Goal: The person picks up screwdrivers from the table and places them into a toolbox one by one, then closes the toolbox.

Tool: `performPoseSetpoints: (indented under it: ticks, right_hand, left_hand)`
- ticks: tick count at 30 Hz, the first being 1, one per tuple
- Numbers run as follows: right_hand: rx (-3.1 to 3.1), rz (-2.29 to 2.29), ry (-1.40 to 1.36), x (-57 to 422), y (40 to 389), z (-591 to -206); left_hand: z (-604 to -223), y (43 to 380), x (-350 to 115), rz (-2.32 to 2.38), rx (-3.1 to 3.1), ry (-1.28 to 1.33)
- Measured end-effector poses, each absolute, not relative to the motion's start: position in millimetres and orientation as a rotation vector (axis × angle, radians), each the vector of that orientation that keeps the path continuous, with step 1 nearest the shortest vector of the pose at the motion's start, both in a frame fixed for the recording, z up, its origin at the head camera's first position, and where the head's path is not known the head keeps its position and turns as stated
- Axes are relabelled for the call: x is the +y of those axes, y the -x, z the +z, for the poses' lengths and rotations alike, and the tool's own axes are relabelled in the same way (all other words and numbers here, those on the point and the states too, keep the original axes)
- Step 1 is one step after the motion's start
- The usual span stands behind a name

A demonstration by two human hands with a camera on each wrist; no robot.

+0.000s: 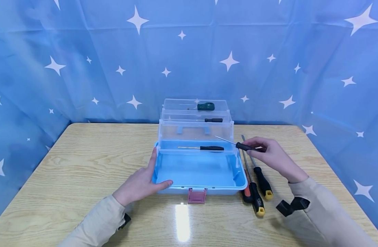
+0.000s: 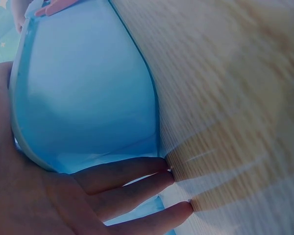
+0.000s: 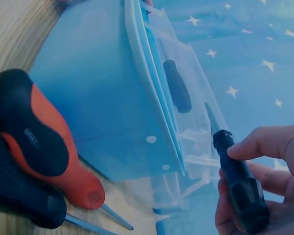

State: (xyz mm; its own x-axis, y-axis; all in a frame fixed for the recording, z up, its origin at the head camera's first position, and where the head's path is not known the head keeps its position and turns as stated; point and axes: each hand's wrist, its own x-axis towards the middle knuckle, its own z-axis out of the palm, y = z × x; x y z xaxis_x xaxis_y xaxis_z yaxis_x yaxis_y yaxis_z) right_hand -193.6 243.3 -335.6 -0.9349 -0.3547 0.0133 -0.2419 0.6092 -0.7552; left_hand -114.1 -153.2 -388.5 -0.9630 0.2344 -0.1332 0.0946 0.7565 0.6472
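Note:
My right hand (image 1: 276,154) pinches a screwdriver (image 1: 243,146) by its black handle, its shaft pointing left over the right side of a blue toolbox (image 1: 199,188). In the right wrist view, the thumb presses on the black handle with fingers curled under it. My left hand (image 1: 138,185) rests at the box's front left corner, thumb over the front rim. Its fingers (image 2: 132,193) stretch down the outer wall in the left wrist view. The clear tiered trays (image 1: 196,129) stand raised, bearing a green-handled screwdriver (image 1: 206,106) on top and black-handled screwdrivers (image 1: 211,148) lower down.
Right of the box, two black-and-yellow screwdrivers (image 1: 263,181) and a red-and-black screwdriver (image 3: 54,132) lie on the wooden table (image 1: 93,164). A pink latch (image 1: 196,196) hangs at the box front. Behind the table hangs a blue star-patterned curtain (image 1: 189,68).

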Motion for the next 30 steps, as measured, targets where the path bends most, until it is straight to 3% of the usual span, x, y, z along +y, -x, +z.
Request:
performPoseSetpoints:
  ticks: [30]
  right_hand:
    - [2.690, -1.162, 0.650, 203.1, 212.3, -323.3]
  left_hand:
    - [-388.5, 114.7, -152.7, 0.966, 2.770, -0.260]
